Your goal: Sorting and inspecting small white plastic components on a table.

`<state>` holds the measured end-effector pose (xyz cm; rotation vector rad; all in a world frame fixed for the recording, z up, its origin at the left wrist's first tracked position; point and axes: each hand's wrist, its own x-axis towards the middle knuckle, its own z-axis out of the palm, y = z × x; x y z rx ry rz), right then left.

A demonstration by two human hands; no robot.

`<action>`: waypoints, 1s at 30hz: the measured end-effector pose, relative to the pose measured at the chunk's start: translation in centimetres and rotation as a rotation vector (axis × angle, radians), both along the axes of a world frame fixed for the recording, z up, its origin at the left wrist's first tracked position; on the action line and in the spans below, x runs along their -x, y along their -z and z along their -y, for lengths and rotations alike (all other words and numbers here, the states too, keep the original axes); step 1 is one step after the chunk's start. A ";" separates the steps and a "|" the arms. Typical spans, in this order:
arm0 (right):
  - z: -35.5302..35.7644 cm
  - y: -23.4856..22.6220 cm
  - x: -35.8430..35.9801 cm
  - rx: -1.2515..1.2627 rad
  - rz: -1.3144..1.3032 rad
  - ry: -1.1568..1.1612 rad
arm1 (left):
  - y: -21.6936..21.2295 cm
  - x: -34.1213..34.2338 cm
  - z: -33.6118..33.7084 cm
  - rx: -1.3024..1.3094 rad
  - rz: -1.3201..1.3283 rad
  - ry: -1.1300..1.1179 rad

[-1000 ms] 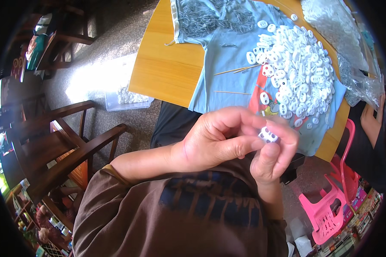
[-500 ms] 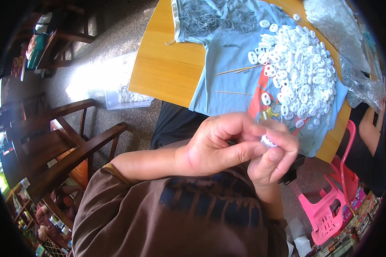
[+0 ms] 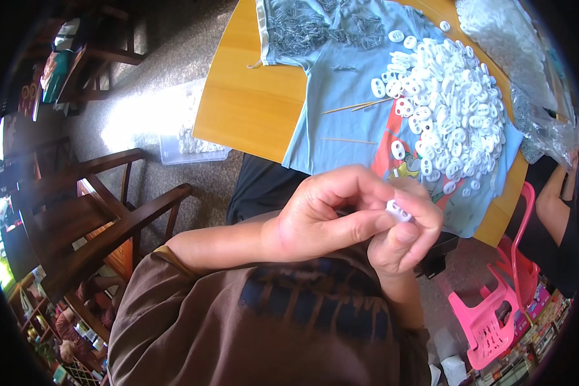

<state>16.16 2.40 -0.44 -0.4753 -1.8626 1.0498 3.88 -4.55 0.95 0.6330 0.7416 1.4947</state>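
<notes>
Little has moved since the earlier frames: both hands have stayed pressed together in front of the chest, and only the small white plastic two-holed piece [image 3: 398, 211] has slid a touch lower between the fingertips.

The left hand [image 3: 331, 212] curls over from the left, its thumb and forefinger closed narrowly on the white piece. The right hand [image 3: 402, 238] comes up from below and meets it, its fingers bent tight against the same piece (how much of the piece lies under them cannot be told). So the piece sits pinched between the two hands, just above the brown shirt [image 3: 270, 315] the person wears.

Beyond the hands, well apart from them, lies the yellow wooden bench [image 3: 244, 103]. A light blue printed T-shirt [image 3: 347, 90] is spread flat over it, and a big heap of similar white plastic pieces [image 3: 450, 109] rests on the shirt, up and to the right of the hands. Two thin wooden sticks [image 3: 357, 108] lie on the cloth left of the heap. A clear plastic bag [image 3: 540, 122] lies at the far right edge of the bench.

To the right and below the hands stands a pink plastic stool [image 3: 495, 309]. Dark wooden chairs [image 3: 96, 219] stand off to the left, on the floor.
</notes>
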 end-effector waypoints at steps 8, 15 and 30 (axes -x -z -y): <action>-0.2 0.1 0.9 -0.107 0.006 -0.080 | -1.0 1.2 0.6 0.136 0.078 -0.047; 0.8 0.0 -0.3 -0.022 0.143 -0.025 | -1.0 6.4 4.3 0.251 -0.347 -0.497; -0.4 -0.4 0.0 -0.028 0.129 0.044 | 4.5 17.0 7.9 0.257 -0.679 -1.277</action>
